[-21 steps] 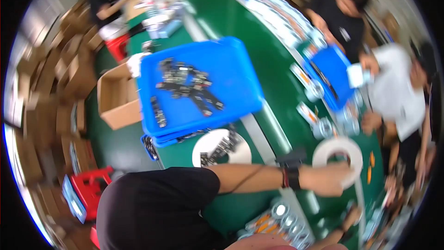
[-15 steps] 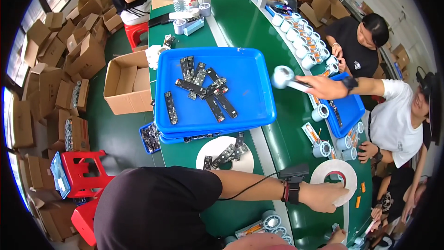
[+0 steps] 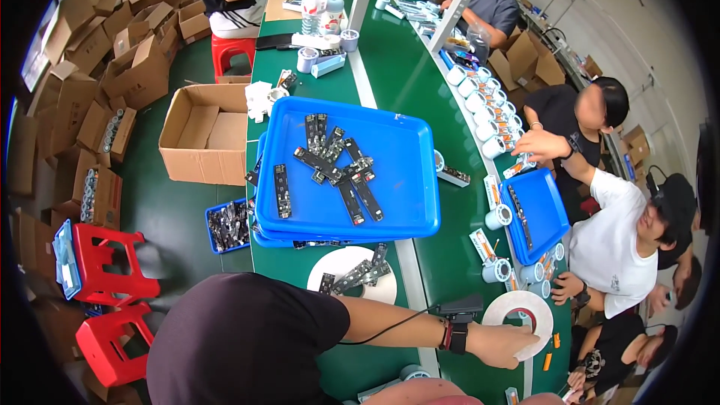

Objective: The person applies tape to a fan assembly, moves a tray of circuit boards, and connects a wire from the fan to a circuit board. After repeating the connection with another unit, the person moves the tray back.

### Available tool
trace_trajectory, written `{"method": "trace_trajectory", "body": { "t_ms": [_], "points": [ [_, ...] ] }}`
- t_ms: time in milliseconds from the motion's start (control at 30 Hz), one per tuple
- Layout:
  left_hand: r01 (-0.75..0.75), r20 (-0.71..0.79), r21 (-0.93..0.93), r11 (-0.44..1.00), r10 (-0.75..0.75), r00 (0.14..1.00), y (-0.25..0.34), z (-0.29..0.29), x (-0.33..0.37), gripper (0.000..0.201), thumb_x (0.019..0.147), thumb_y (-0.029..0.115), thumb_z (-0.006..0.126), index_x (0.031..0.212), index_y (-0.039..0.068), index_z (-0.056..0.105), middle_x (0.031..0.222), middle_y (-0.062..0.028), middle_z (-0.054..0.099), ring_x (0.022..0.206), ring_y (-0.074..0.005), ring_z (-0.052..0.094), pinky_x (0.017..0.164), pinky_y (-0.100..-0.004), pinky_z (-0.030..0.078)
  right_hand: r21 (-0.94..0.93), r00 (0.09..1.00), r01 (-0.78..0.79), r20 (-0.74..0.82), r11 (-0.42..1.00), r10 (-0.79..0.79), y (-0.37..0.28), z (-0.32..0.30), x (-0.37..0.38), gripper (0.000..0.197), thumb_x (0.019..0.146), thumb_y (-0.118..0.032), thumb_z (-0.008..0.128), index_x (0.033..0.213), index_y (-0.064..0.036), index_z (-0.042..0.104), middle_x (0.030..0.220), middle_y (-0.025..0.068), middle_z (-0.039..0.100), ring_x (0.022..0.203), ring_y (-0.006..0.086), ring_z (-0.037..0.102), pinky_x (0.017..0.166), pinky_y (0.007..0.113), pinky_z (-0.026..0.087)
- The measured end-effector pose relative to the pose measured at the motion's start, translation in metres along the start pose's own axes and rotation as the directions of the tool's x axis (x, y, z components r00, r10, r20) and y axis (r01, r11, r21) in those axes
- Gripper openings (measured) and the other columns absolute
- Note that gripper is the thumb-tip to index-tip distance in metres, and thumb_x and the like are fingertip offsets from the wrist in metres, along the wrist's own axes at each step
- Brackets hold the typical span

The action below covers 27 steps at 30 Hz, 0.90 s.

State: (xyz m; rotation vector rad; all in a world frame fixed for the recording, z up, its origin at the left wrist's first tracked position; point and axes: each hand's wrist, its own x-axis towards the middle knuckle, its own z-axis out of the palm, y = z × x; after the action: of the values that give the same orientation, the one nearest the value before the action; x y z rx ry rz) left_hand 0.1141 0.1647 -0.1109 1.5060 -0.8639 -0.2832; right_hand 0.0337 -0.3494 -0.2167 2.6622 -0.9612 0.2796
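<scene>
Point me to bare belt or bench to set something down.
Free: green belt between the big blue tray and the white cup row; also beside the tape roll under the right hand. Crowded: belt edge around the small blue tray.

One head-worn fisheye view looks steeply down from well above the green workbench (image 3: 405,97), edges bending outward.
</scene>
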Motion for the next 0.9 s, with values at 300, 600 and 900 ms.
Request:
{"method": "trace_trajectory", "body": {
  "t_ms": [300, 600, 900],
  "points": [
    [-0.029, -0.016, 0.010, 1.000, 0.029, 0.999, -0.003, 0.011, 0.003, 0.068, 0.082, 0.011, 0.063, 0.143, -0.009, 0.039, 0.119, -0.0269, 0.051, 0.111, -0.0445, 0.056, 0.093, -0.0503, 0.045, -0.552, 0.151, 0.567, -0.660, 0.611, -0.736, 0.016, 0.032, 0.020, 0.030, 0.095, -0.032, 0.059, 0.108, -0.0095, 0.072, 0.095, 0.0133, 0.077, 0.072, 0.0326, 0.072, 0.064, 0.041, 0.058],
    [-0.239, 0.027, 0.021, 0.971, 0.238, 0.971, 0.044, 0.041, -0.011, 0.070, 0.079, 0.011, 0.065, 0.142, -0.008, 0.041, 0.118, -0.0279, 0.053, 0.114, -0.0447, 0.055, 0.098, -0.0489, 0.045, -0.306, 0.805, 0.464, -0.248, 0.831, -0.540, -0.049, 0.010, -0.019, 0.022, 0.087, -0.021, 0.071, 0.104, -0.0060, 0.070, 0.099, 0.0125, 0.070, 0.083, 0.0277, 0.067, 0.077, 0.040, 0.057],
    [-0.714, -0.034, 0.155, 0.683, 0.726, 0.687, 0.129, 0.096, -0.109, 0.072, 0.074, 0.015, 0.071, 0.139, -0.004, 0.047, 0.125, -0.0279, 0.051, 0.110, -0.0480, 0.054, 0.094, -0.0494, 0.048, 0.617, 0.694, 0.680, -0.369, 0.396, -0.618, -0.147, -0.217, -0.209, 0.022, 0.085, -0.008, 0.068, 0.107, -0.0047, 0.070, 0.121, 0.0172, 0.063, 0.109, 0.0341, 0.060, 0.094, 0.044, 0.052]
  ]
}}
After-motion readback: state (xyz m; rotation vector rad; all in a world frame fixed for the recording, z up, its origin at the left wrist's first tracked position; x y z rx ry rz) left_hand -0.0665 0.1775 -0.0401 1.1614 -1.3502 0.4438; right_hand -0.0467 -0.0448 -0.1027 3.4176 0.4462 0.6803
